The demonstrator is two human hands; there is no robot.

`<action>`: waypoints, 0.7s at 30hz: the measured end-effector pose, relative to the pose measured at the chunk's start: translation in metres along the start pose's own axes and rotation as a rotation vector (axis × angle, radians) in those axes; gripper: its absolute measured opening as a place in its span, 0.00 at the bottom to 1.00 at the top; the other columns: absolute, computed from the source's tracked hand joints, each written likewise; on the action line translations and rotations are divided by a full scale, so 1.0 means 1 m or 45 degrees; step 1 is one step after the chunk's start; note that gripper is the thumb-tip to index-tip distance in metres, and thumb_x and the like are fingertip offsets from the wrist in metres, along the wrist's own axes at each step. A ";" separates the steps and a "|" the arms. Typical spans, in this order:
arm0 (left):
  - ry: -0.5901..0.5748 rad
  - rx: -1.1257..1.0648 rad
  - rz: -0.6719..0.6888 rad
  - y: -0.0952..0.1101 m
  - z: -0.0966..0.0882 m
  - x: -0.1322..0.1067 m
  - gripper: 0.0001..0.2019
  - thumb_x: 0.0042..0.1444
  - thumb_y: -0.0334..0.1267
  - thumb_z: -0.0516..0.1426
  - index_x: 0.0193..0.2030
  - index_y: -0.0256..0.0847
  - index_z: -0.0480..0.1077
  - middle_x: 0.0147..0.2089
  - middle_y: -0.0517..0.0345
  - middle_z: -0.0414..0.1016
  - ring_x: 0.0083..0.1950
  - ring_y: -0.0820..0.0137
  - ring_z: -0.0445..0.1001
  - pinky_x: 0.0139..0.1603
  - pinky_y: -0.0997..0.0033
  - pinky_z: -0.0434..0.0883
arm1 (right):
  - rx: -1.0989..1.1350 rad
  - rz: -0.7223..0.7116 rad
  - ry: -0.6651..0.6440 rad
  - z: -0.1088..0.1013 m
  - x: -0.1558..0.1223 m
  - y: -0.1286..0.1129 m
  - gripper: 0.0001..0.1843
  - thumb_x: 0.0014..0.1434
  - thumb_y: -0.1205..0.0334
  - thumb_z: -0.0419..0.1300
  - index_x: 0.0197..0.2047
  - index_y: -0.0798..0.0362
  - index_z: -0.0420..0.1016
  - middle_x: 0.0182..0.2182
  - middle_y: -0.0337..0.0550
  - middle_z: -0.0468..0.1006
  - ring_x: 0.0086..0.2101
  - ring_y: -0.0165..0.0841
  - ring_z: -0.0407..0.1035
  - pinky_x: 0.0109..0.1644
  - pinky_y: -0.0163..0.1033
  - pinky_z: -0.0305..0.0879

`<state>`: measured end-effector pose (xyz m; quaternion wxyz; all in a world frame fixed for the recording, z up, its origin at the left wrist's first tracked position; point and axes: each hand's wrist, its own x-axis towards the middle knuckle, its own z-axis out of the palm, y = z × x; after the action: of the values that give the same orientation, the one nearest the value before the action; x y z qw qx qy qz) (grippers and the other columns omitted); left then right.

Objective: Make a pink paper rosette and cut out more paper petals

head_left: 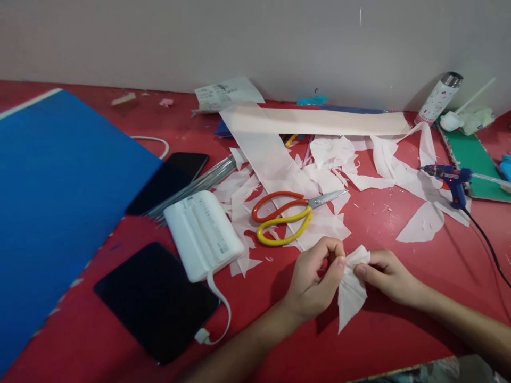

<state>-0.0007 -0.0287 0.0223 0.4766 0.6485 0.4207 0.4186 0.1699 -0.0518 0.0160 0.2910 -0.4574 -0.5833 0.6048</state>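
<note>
A pleated piece of white crepe paper [352, 290] is pinched between my two hands over the red table. My left hand [315, 276] grips its left edge with thumb and forefinger. On the other side, my right hand [385, 274] pinches the paper near its upper right. The lower end fans out to a point and hangs loose. Just beyond my left hand lie scissors [307, 205] with one orange and one yellow handle, blades slightly apart, resting on white paper scraps [243, 207]. Farther back sits a crumpled, ruffled white paper piece [332, 151].
A blue glue gun [451, 178] with a black cord stands at right, near a green board [477, 162] and a patterned bottle [439, 98]. At left are a white power bank [203, 236], a black tablet [154, 303], a dark phone [170, 178] and a large blue board [67, 202].
</note>
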 end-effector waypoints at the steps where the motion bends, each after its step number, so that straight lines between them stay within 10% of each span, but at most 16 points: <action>1: 0.004 -0.006 0.002 0.000 0.000 0.000 0.05 0.53 0.35 0.51 0.26 0.42 0.61 0.21 0.66 0.59 0.20 0.77 0.56 0.21 0.76 0.57 | -0.002 0.003 0.000 0.000 0.000 0.000 0.21 0.60 0.49 0.52 0.22 0.55 0.60 0.21 0.36 0.59 0.24 0.25 0.53 0.28 0.32 0.52; 21: 0.216 -0.400 -0.015 -0.015 -0.012 0.006 0.11 0.61 0.38 0.49 0.27 0.42 0.59 0.22 0.67 0.54 0.22 0.76 0.54 0.23 0.74 0.57 | 0.067 0.054 0.249 -0.007 0.003 -0.003 0.24 0.56 0.46 0.53 0.17 0.52 0.55 0.15 0.33 0.54 0.19 0.24 0.47 0.23 0.33 0.47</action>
<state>-0.0128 -0.0170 0.0109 0.5373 0.5259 0.3925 0.5298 0.1748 -0.0458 0.0190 0.3456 -0.5189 -0.5260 0.5784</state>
